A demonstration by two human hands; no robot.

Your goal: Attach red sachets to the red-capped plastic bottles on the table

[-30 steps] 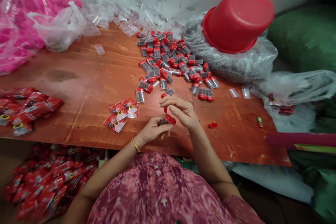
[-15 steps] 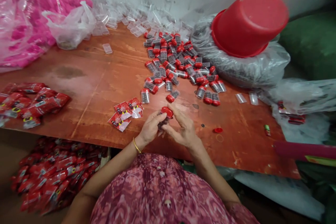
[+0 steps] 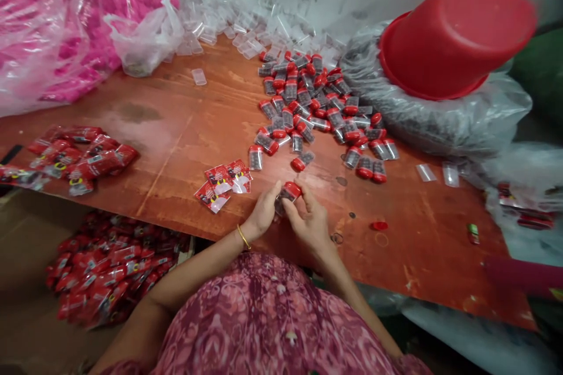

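Observation:
Near the table's front edge, a small clear container with a red cap (image 3: 292, 190) and dark contents is held between both hands. My left hand (image 3: 264, 210), with a gold bangle at its wrist, closes on the container's left side. My right hand (image 3: 311, 220) grips it from the right, thumb across its clear body and fingers round the red end. To the left lie several printed red cards (image 3: 219, 184). Just beyond the hands, a similar red-capped container (image 3: 302, 160) rests on its side, and another container (image 3: 255, 157) stands to its left.
A heap of filled red-capped containers (image 3: 303, 94) covers the table's (image 3: 176, 146) middle. Clear empty cases (image 3: 250, 41) lie behind. A red bucket (image 3: 457, 35) sits upside down on a grey bag (image 3: 422, 117). Red packets (image 3: 83, 158) lie left, more packets (image 3: 114, 263) below the edge.
The view has shifted, so the scene sits further right. My right thumb has moved onto the container's body, and my left thumb has come off its red cap.

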